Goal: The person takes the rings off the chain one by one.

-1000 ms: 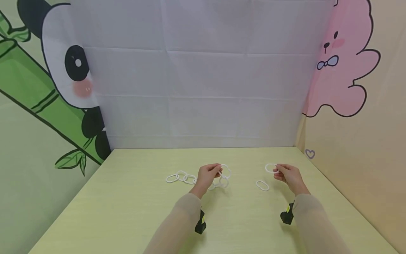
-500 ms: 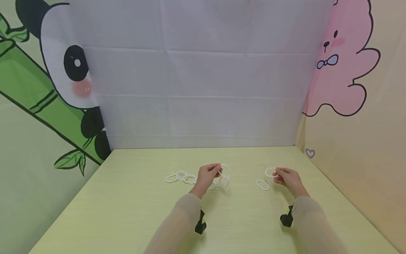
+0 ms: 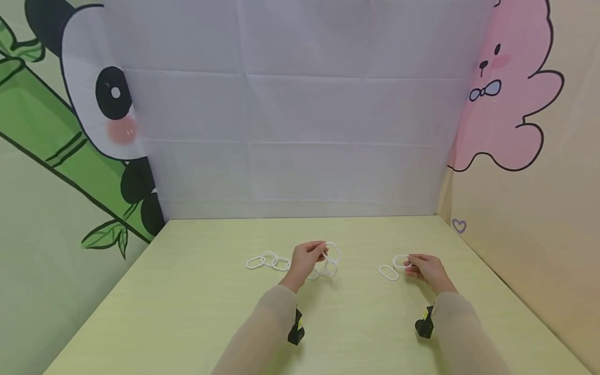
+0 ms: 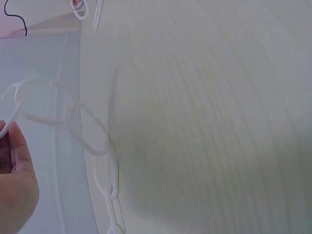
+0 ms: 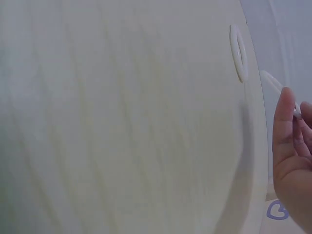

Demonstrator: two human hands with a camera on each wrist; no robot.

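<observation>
White chain (image 3: 274, 262): stretched left to right on the left half of the desk (image 3: 187, 312); its middle is hidden by the left hand (image 3: 304, 263) in the head view.
Left hand: raised over the chain, with the end link (image 3: 339, 253) pinched between thumb and fingers.
End link: held up at the chain's right end, its long axis tilted near upright, the next link hung beneath it.
Gap: judged to be the relation that counts; the end link and the held ring (image 5: 271, 80) are set well apart, roughly level across the desk.
Loose ring (image 5: 235, 54): laid on the desk inside that gap, much nearer the right hand (image 3: 428, 271); its long axis is slanted from far left to near right, and it is touched by neither hand.
Held ring: raised just beside the loose ring, its long axis set roughly crosswise, its free end directed left.
Right hand: narrowed on the held ring, which is pinched at its right end.
</observation>
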